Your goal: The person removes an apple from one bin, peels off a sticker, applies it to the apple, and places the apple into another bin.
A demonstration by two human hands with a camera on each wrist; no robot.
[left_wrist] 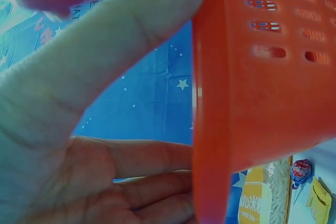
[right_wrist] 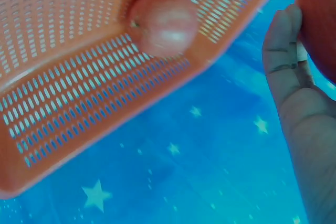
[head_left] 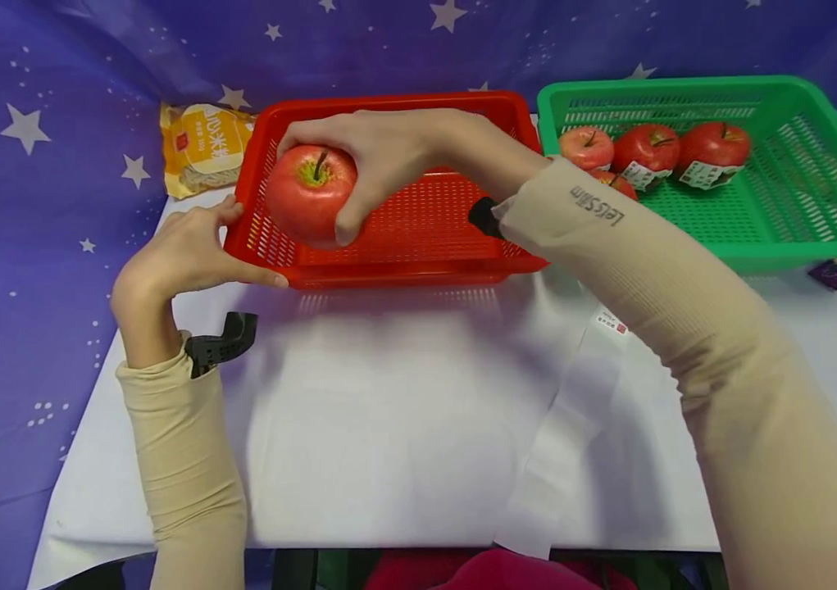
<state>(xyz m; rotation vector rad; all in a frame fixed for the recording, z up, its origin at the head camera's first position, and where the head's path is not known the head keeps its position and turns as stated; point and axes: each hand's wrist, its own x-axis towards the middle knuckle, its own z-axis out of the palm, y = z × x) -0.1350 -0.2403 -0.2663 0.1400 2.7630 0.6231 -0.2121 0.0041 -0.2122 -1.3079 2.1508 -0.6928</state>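
My right hand point(head_left: 396, 156) grips a large red apple point(head_left: 307, 192), stem up, above the left end of the red basket point(head_left: 433, 270). In the right wrist view, that held apple point(right_wrist: 323, 19) is cut off by the right edge. A second apple point(right_wrist: 164, 23) lies inside the basket there; the head view does not show it clearly. My left hand point(head_left: 178, 250) holds the basket's left end, thumb along the front rim and fingers at the side. From the left wrist, the thumb point(left_wrist: 121, 30) and fingers point(left_wrist: 152, 161) meet the basket's rim point(left_wrist: 212, 103).
A green basket point(head_left: 809, 221) with several apples point(head_left: 647, 156), some labelled, stands at the right. Behind the left hand lies a yellow food packet point(head_left: 207, 143). A small purple wrapped item point(head_left: 834, 272) sits below the green basket. The left wrist view shows a lollipop point(left_wrist: 301, 171).
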